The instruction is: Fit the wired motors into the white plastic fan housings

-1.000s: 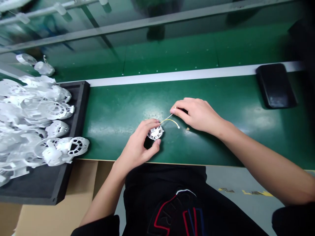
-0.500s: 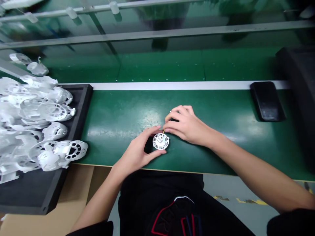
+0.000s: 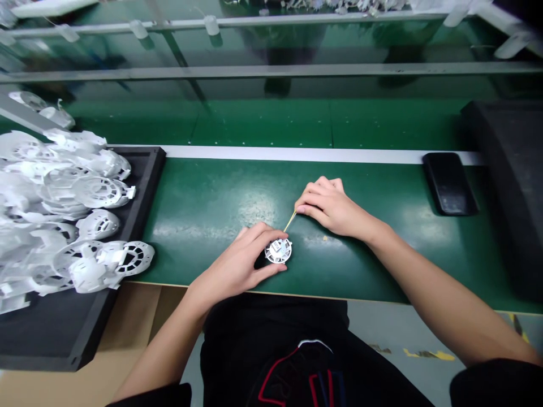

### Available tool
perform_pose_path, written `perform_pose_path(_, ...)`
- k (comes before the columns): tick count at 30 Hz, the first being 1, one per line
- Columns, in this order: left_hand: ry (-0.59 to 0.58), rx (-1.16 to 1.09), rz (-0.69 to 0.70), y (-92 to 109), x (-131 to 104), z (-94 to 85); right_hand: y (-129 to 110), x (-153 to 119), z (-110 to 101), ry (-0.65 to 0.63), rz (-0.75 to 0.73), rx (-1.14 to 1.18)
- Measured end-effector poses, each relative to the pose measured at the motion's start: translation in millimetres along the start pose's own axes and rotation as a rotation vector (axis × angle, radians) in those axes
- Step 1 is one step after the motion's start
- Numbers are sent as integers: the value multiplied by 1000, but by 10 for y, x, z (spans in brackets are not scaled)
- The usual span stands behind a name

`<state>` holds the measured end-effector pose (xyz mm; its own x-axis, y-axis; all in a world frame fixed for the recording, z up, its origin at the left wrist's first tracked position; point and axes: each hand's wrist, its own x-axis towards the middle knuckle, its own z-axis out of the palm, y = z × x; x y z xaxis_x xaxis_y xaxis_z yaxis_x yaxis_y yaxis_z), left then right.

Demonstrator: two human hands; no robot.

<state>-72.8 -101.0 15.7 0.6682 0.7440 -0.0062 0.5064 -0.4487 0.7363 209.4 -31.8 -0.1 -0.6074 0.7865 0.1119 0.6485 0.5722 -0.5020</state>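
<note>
A small round white part [image 3: 278,251] with spoke-like openings and a pale label lies near the front edge of the green table [image 3: 203,192]. My left hand [image 3: 248,254] grips it from the left, thumb at its lower rim and fingers at its upper rim. From the top of the part a thin yellow wire [image 3: 290,221] runs up and to the right. Its far end is pinched between the thumb and fingers of my right hand [image 3: 324,204], which is curled above and right of the part.
On the left, a black tray [image 3: 146,183] holds a heap of white plastic parts [image 3: 95,192]. A black phone-like object [image 3: 449,183] lies at the right, beside a large dark tray or box [image 3: 513,198]. Metal rails [image 3: 254,71] cross behind the table.
My right hand has moved slightly up and right, away from the round part, and the yellow wire now stretches straight between them. My left fingers have closed onto the part's upper rim.
</note>
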Motion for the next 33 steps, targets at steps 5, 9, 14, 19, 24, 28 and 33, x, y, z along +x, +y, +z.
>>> perform_pose_path(5, -32, 9, -7, 36, 23, -86, -46, -15, -15, 18, 64, 90)
perform_pose_path(9, 92, 3, -70, 6, 70, 35, -286, -74, 4, 284, 82, 132)
perform_pose_path(14, 275, 50, -88, -17, 141, 245, -580, -139, 137, 181, 94, 441)
perform_pose_path(19, 265, 83, -92, -26, 134, 256, -547, -158, 147, 104, 104, 498)
perform_pose_path(24, 231, 154, -69, -35, 170, 157, -529, -142, 134, 137, 35, 438)
perform_pose_path(28, 231, 155, -62, -5, 198, 115, -526, -183, 182, 216, 31, 329)
perform_pose_path(33, 236, 180, -73, 36, 180, 144, -667, -47, -33, 168, -15, 60)
